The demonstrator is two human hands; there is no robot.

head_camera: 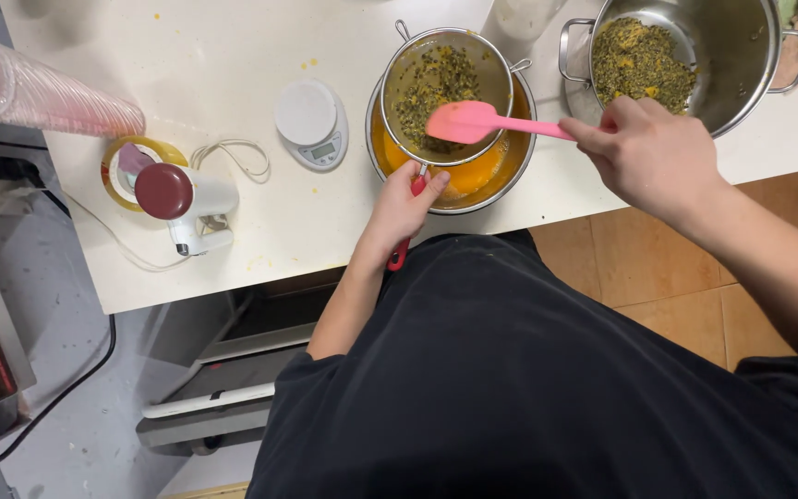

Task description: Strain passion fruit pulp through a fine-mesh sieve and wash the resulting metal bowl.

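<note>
**Two hands straining seedy pulp over a bowl of orange juice**

A person in a dark shirt is standing at a pale bench [233,55], seen from above. The left hand [399,211] is gripping the red handle [403,248] of a round wire-mesh metal strainer [445,92]; its fingers [429,185] are wrapped tightly around the handle, near where it meets the strainer's rim. The strainer is resting on top of a round steel bowl [510,171] holding bright orange liquid, and inside the mesh is lying a heap of dark, seedy pulp [436,88].

The right hand [653,157] is holding a pink silicone spatula [473,122] by its thin handle, fingers curled closed around the end of it. The spatula's broad blade is reaching across to the left of those fingers, lying over the near half of the strainer, just beyond the left hand's fingers. Whether the blade is touching the pulp cannot be told.

Just beyond the right hand, a large steel pot with side handles [741,46] is sitting with more seedy pulp inside. To the left of the left hand's fingers are sitting a small round white kitchen scale [311,123], then a white handheld appliance with a dark red round cap [182,199], and farthest off a sideways stack of clear pink plastic cups [39,92].
</note>
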